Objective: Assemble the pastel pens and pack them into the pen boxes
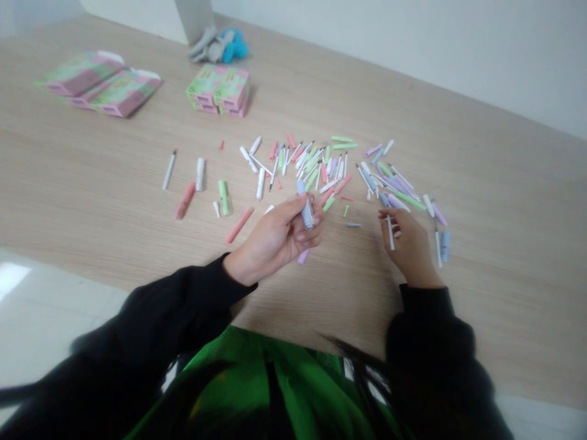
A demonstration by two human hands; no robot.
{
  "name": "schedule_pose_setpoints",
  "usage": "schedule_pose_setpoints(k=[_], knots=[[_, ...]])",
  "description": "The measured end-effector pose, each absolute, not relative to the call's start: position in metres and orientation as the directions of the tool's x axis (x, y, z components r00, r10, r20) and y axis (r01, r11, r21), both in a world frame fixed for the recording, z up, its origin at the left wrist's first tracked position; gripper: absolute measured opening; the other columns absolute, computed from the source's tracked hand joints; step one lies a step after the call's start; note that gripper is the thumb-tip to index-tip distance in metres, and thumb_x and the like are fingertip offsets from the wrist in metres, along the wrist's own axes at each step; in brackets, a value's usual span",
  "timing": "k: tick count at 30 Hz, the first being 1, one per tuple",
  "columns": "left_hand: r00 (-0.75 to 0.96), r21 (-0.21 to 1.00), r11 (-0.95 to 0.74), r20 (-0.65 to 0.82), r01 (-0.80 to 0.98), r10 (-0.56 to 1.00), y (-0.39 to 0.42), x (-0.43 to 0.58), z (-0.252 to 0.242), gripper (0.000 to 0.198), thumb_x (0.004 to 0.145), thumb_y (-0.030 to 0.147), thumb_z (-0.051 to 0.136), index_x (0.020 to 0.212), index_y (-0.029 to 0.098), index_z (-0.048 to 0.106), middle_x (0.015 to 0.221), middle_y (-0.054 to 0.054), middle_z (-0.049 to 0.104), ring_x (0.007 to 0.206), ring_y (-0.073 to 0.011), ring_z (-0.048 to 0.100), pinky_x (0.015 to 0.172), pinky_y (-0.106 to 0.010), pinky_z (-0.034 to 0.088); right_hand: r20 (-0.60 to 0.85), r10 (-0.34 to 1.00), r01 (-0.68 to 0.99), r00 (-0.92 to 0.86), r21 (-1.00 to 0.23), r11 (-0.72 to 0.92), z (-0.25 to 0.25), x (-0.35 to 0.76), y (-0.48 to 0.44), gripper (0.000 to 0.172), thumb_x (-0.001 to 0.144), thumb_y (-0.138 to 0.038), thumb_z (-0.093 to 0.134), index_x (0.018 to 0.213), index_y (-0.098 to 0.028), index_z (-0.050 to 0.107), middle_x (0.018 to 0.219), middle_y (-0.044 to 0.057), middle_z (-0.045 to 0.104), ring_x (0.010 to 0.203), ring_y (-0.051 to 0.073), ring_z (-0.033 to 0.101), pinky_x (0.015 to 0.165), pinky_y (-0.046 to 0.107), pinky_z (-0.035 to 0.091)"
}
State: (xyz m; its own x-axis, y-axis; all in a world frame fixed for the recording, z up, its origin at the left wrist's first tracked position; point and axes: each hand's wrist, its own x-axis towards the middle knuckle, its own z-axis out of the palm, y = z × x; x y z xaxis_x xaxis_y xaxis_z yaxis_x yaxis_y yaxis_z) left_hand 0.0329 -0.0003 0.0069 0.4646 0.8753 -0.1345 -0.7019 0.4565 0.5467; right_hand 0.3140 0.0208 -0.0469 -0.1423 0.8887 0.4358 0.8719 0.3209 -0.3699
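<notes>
My left hand (279, 235) is closed around a pale blue pen barrel (305, 208), held upright above the wooden table (92, 177). A lilac piece (303, 256) pokes out under its fingers. My right hand (410, 244) pinches a thin white refill (390, 231) just over the table. Beyond both hands lies a scattered heap of pen parts (330, 165): white, pink, green, lilac and blue barrels, caps and refills. Both arms wear black sleeves.
Assembled-looking pens lie to the left: a white one (169, 169), a pink one (184, 200), a green one (223, 197). Pink-and-green boxes sit at the far left (103, 82) and centre back (219, 90). A grey and blue fuzzy object (220, 44) lies near the wall.
</notes>
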Motion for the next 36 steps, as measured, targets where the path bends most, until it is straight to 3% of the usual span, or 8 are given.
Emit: schedule_pose_setpoints(k=[16, 22, 28, 33, 36], knots=[[0.514, 0.55, 0.527, -0.195, -0.648, 0.835, -0.003, 0.032, 0.011, 0.035, 0.106, 0.018, 0.029, 0.082, 0.014, 0.055, 0.066, 0.001, 0.048, 0.045, -0.0064, 0.036, 0.047, -0.019, 0.034, 0.469, 0.878, 0.849, -0.095, -0.422, 0.318, -0.04, 0.306, 0.018, 0.032, 0.084, -0.01, 0.054, 0.111, -0.019, 0.068, 0.104, 0.01, 0.076, 0.079, 0.021, 0.071, 0.068, 0.035, 0.059], [0.524, 0.597, 0.521, -0.189, -0.61, 0.83, -0.005, 0.033, 0.013, 0.033, 0.106, 0.018, 0.028, 0.081, 0.016, 0.051, 0.066, 0.002, 0.047, 0.046, -0.0075, 0.035, 0.046, -0.019, 0.032, 0.552, 0.818, 0.831, -0.16, -0.372, 0.413, -0.037, 0.299, 0.016, 0.036, 0.084, -0.004, 0.043, 0.104, -0.018, 0.07, 0.099, 0.011, 0.076, 0.098, 0.026, 0.072, 0.09, 0.044, 0.057], [0.529, 0.671, 0.488, -0.165, -0.558, 0.832, -0.006, 0.033, 0.012, 0.022, 0.103, 0.023, 0.041, 0.085, 0.017, 0.051, 0.067, 0.002, 0.048, 0.048, -0.0084, 0.038, 0.048, -0.02, 0.036, 0.532, 0.835, 0.821, -0.142, -0.407, 0.4, -0.038, 0.297, 0.015, 0.021, 0.088, -0.013, 0.051, 0.099, -0.021, 0.067, 0.097, 0.008, 0.073, 0.077, 0.02, 0.068, 0.072, 0.037, 0.059], [0.518, 0.78, 0.387, -0.096, -0.491, 0.85, -0.008, 0.033, 0.004, 0.012, 0.096, 0.031, 0.06, 0.096, 0.02, 0.056, 0.071, 0.002, 0.051, 0.053, -0.0092, 0.039, 0.05, -0.02, 0.036, 0.518, 0.855, 0.725, -0.023, -0.58, 0.371, -0.043, 0.296, 0.014, 0.008, 0.092, -0.017, 0.052, 0.092, -0.025, 0.05, 0.096, 0.005, 0.071, 0.087, 0.021, 0.073, 0.079, 0.041, 0.061], [0.521, 0.888, 0.258, -0.026, -0.38, 0.853, -0.008, 0.031, 0.0, 0.019, 0.093, 0.037, 0.066, 0.099, 0.02, 0.061, 0.069, 0.003, 0.049, 0.056, -0.0103, 0.04, 0.052, -0.022, 0.036, 0.496, 0.864, 0.643, 0.088, -0.69, 0.331, -0.046, 0.295, 0.014, 0.018, 0.091, -0.02, 0.057, 0.1, -0.026, 0.044, 0.098, 0.005, 0.071, 0.089, 0.023, 0.076, 0.081, 0.045, 0.063]])
